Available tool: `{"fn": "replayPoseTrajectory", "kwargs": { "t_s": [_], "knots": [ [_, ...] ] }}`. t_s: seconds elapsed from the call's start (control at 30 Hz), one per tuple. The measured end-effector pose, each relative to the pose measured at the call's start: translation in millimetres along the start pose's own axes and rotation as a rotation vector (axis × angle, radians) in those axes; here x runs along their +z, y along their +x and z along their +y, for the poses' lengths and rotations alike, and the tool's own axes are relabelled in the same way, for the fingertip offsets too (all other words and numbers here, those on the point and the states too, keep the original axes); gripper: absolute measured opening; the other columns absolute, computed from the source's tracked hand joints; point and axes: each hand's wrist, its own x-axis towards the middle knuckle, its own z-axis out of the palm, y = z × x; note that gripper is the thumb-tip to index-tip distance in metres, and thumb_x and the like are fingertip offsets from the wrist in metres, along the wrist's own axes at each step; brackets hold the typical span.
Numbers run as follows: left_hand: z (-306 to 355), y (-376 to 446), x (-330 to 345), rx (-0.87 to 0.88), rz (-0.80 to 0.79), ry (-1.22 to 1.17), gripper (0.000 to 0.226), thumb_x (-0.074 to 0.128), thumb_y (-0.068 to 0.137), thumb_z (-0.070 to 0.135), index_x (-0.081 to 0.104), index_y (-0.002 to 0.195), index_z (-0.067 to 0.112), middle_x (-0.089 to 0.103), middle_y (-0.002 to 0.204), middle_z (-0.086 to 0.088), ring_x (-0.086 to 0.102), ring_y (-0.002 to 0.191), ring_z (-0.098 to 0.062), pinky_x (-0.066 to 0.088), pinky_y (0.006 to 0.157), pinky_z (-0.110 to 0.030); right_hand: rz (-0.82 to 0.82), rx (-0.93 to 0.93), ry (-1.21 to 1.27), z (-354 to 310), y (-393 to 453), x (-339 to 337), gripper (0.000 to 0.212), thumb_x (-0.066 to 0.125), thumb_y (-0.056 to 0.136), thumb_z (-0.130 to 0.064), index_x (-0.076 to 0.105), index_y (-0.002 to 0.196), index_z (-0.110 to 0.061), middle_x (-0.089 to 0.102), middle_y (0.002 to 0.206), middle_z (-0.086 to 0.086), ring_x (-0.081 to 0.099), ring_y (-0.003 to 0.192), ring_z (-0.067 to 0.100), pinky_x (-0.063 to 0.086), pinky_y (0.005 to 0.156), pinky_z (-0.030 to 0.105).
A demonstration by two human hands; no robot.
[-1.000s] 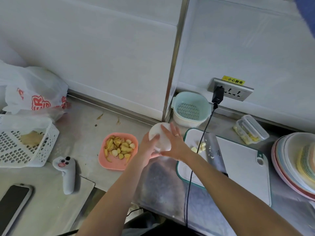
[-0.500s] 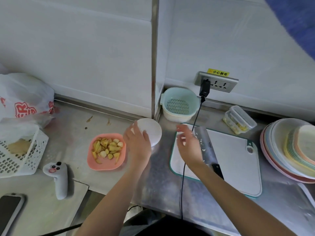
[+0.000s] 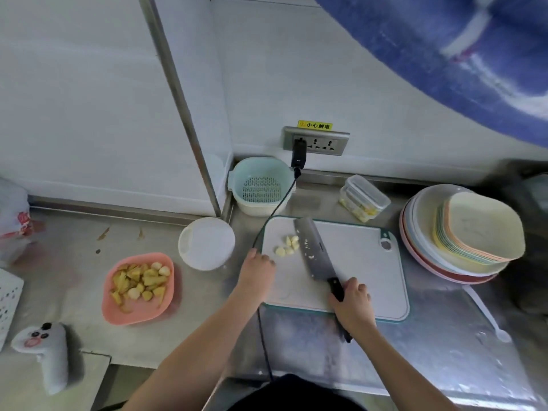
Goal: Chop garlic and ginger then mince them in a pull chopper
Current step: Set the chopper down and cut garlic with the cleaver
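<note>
- Both forearms are bare from elbow to wrist, no sleeves showing.
- The left hand (image 3: 257,272) and right hand (image 3: 353,304) wear no gloves.
- Dark clothing shows at the near edge.

Both forearms extend forward from the bottom of the view, bare to the elbow. The left hand (image 3: 257,269) lies palm down, knuckles uppermost, fingers bent downward at their tips and holding nothing. The right hand (image 3: 353,304) is positioned nearer the body than the left and to its right. Its fingers are curled around the black handle of a cleaver (image 3: 318,256), whose blade points forward and left.
</note>
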Motion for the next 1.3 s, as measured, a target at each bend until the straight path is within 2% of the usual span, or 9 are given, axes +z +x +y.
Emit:
{"fn": "replayPoseTrajectory", "kwargs": {
  "t_s": [0.17,0.3,0.37,0.5,0.67,0.93,1.13,1.23,1.3],
  "knots": [
    [-11,14,-3,-0.211,-0.012,-0.195,0.032,0.048,0.091,0.011,0.046,0.123,0.01,0.054,0.121,-0.009,0.055,0.113,-0.028,0.041,0.092,-0.038,-0.057,-0.056,-0.091,1,6,-3,0.031,0.051,0.092,-0.035,0.041,0.104,-0.009,0.054,0.108,0.013,0.055,0.101,0.033,0.044,0.075,0.036],
    [8,33,0,-0.215,0.002,-0.275,0.049,0.047,0.093,0.013,0.035,0.14,0.009,0.046,0.135,-0.008,0.044,0.126,-0.026,0.037,0.099,-0.036,0.031,-0.065,0.111,5,16,-18,0.03,0.057,0.088,-0.026,0.03,0.09,-0.013,0.055,0.08,0.01,0.053,0.069,0.032,0.039,0.056,0.035],
    [18,37,6,-0.279,0.002,-0.527,0.061,0.044,0.094,0.008,0.018,0.15,0.006,0.032,0.149,-0.011,0.031,0.137,-0.025,0.03,0.107,-0.032,0.05,-0.102,0.186,7,23,-31,0.029,0.06,0.084,-0.017,0.033,0.095,-0.013,0.056,0.075,0.008,0.052,0.063,0.03,0.038,0.052,0.034],
    [35,33,12,-0.461,0.206,-1.07,0.065,0.036,0.089,-0.011,0.016,0.15,0.002,0.022,0.155,-0.013,0.022,0.143,-0.022,0.015,0.112,-0.02,0.113,-0.305,0.097,15,38,-53,0.044,0.06,0.08,-0.008,0.051,0.121,-0.02,0.064,0.098,0.006,0.059,0.081,0.028,0.042,0.062,0.031],
    [26,25,13,-0.61,0.332,-1.227,0.068,0.034,0.085,-0.016,0.021,0.149,0.002,0.024,0.155,-0.013,0.021,0.144,-0.022,0.016,0.114,-0.024,0.156,-0.61,-0.367,-6,78,-87,0.04,0.054,0.083,-0.008,0.05,0.121,-0.018,0.061,0.108,0.007,0.058,0.086,0.033,0.04,0.065,0.034],
    [-2,14,-4,-0.626,0.579,-0.964,0.072,0.06,0.081,0.002,0.031,0.147,0.011,0.034,0.151,-0.009,0.029,0.14,-0.025,0.022,0.116,-0.036,0.054,-0.897,-0.611,-65,150,-100,0.034,0.046,0.092,-0.005,0.053,0.115,-0.03,0.065,0.098,0.0,0.054,0.094,0.023,0.032,0.09,0.038],
    [0,13,-14,-0.568,0.201,-0.476,0.045,0.062,0.088,0.028,0.051,0.131,0.035,0.044,0.144,0.008,0.019,0.144,-0.015,-0.021,0.107,-0.055,-0.06,-1.019,-0.666,-85,163,-89,0.022,0.049,0.092,-0.008,0.056,0.099,-0.028,0.053,0.076,-0.006,0.052,0.087,0.021,0.029,0.096,0.036],
    [10,15,-18,-0.609,0.16,-0.425,0.036,0.056,0.093,0.021,0.052,0.127,0.03,0.061,0.119,0.006,0.049,0.123,-0.013,-0.014,0.112,-0.055,-0.049,-1.03,-0.683,-82,159,-83,0.028,0.044,0.093,-0.003,0.05,0.092,-0.031,0.054,0.076,-0.007,0.047,0.083,0.018,0.025,0.106,0.039],
    [12,17,-20,-0.583,0.14,-0.405,0.032,0.05,0.094,0.012,0.054,0.124,0.023,0.063,0.111,0.004,0.056,0.111,-0.017,0.006,0.116,-0.048,-0.065,-0.998,-0.731,-74,154,-78,0.03,0.04,0.094,0.0,0.048,0.096,-0.028,0.051,0.08,-0.005,0.045,0.087,0.017,0.016,0.111,0.043]
  ]
}}
